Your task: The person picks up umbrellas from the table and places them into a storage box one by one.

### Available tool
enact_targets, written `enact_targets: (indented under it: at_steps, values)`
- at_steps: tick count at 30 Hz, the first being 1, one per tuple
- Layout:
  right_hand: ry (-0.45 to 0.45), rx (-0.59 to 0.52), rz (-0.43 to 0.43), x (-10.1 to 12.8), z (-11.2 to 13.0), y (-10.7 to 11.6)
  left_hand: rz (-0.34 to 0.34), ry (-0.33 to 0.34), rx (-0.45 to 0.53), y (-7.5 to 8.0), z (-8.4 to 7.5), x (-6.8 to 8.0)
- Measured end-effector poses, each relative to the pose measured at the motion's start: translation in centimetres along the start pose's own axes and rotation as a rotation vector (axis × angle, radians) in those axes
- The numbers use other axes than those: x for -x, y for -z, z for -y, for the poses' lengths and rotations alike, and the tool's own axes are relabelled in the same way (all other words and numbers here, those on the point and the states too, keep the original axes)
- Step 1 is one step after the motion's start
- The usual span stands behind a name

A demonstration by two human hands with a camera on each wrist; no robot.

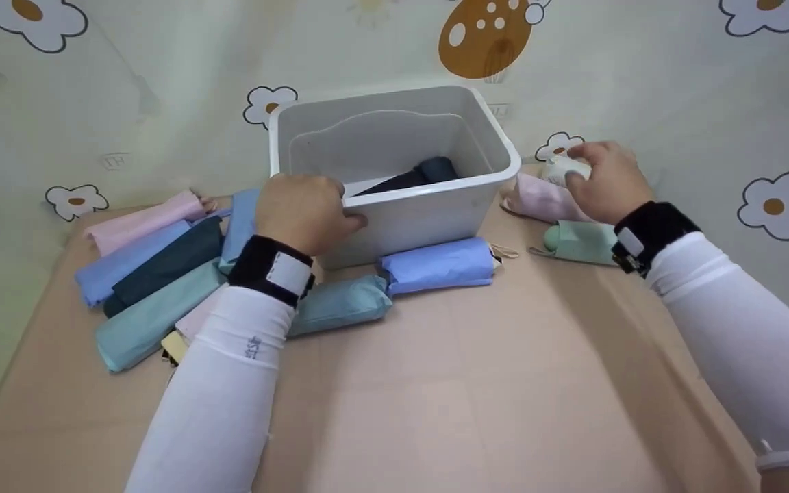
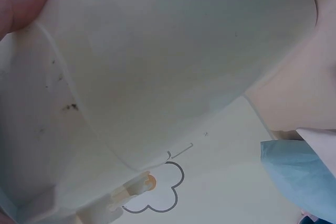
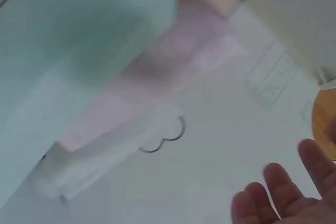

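My left hand (image 1: 305,212) grips the near-left rim of a white plastic bin (image 1: 429,216), thumb on its outer wall. One dark folded umbrella (image 1: 408,179) lies inside. Right of the bin, my right hand (image 1: 610,181) is at a white folded umbrella (image 1: 562,170). Its fingers (image 3: 283,187) look spread and apart from that umbrella in the right wrist view. Beside the white one lie a pale pink folded umbrella (image 1: 542,198) and a mint green one (image 1: 583,243), partly hidden by my right wrist.
Against the bin's front lie a blue folded umbrella (image 1: 439,267) and a teal one (image 1: 343,303). Several more, including a pink one (image 1: 148,219) and a dark green one (image 1: 168,263), cluster at left on the tan table (image 1: 477,411). A patterned backdrop (image 1: 182,82) stands behind the bin.
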State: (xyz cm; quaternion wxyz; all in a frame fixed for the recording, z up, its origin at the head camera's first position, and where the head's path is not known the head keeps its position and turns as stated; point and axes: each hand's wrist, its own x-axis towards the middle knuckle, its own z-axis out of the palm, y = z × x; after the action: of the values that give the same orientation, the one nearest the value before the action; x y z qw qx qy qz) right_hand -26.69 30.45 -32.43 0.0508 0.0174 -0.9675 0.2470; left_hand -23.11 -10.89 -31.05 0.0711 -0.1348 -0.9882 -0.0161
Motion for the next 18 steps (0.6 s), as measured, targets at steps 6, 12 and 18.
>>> enact_targets:
  at_steps: [6,12,18]
  values:
    - [-0.063,0.284,0.331,1.3,-4.4,-0.4,0.012,0.005,-0.005,0.0,-0.2,0.0]
    - [-0.05,0.255,0.371,2.1,-5.5,-1.2,0.027,0.011,-0.001,0.0,-0.2,-0.1]
    - [-0.11,0.235,0.352,2.5,-5.3,-1.0,0.024,0.013,-0.004,0.1,-0.2,0.0]
